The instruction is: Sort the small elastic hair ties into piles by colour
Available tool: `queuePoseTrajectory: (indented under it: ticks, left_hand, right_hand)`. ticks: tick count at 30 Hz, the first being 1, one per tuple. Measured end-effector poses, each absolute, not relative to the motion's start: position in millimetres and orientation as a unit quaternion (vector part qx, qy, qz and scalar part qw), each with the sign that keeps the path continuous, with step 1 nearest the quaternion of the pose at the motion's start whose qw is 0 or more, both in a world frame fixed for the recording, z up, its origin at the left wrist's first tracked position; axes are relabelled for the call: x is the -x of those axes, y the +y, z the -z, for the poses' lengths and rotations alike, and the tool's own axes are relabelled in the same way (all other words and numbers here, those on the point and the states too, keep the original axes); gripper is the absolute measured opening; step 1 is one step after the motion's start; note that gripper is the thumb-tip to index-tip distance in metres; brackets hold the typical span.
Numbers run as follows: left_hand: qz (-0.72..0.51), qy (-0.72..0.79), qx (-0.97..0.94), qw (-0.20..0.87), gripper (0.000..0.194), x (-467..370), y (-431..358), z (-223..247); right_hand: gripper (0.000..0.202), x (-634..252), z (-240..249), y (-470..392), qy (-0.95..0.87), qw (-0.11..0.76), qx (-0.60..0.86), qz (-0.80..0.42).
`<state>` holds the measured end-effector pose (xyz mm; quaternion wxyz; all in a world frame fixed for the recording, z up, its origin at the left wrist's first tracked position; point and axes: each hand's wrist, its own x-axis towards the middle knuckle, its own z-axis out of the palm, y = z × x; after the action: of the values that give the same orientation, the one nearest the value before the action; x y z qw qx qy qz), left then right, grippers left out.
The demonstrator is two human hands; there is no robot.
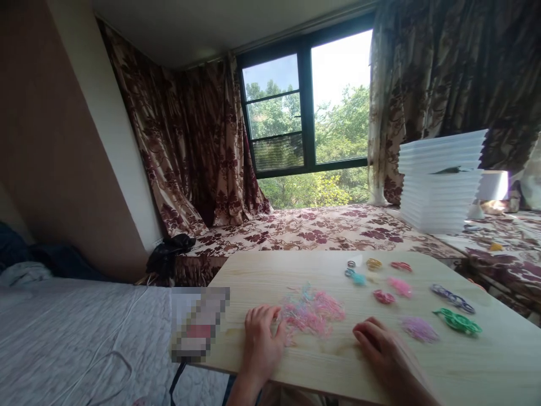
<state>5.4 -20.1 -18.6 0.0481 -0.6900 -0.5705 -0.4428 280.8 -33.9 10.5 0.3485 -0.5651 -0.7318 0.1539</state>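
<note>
Our L hand [262,338] lies on the table [262,273], fingers bent, thumb apart from them, at the near-left edge of the pink-blue heap [315,313]. Our R hand [382,345] is right of that heap, thumb and index close tog.; can't tell if anything's between. We'd judge the strands v. light, soft, prob. stretchy, apt to tangle or cling; best pinched singly by a loose end at the edge, w/ fingertips, no hard tugs. Just beyond our R hand: purple bunch [420,329], then green bundle [459,322] further right; dark-pink bunch [384,297] ahead, light-pink bunch [399,287] beyond.
</note>
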Motion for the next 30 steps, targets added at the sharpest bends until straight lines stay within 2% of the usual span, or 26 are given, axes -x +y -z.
queuePoseTrajectory:
  ticks: [19, 26, 30]
  left_hand:
    - [0.451, -0.564, 0.689, 0.064, 0.014, -3.6, -19.5, 20.3]
    - [0.45, -0.556, 0.695, 0.065, 0.015, 0.3, -18.0, 23.4]
    - [0.449, -0.55, 0.702, 0.057, 0.018, 3.2, -16.5, 25.6]
  right_hand:
    - [0.04, -281.1, -11.2, -34.6, -0.736, 0.336, 0.566, -0.158]
    - [0.036, -275.1, -15.0, -44.0, -0.715, 0.373, 0.568, -0.162]
    - [0.036, -281.8, -15.5, -50.0, -0.665, 0.441, 0.565, -0.21]
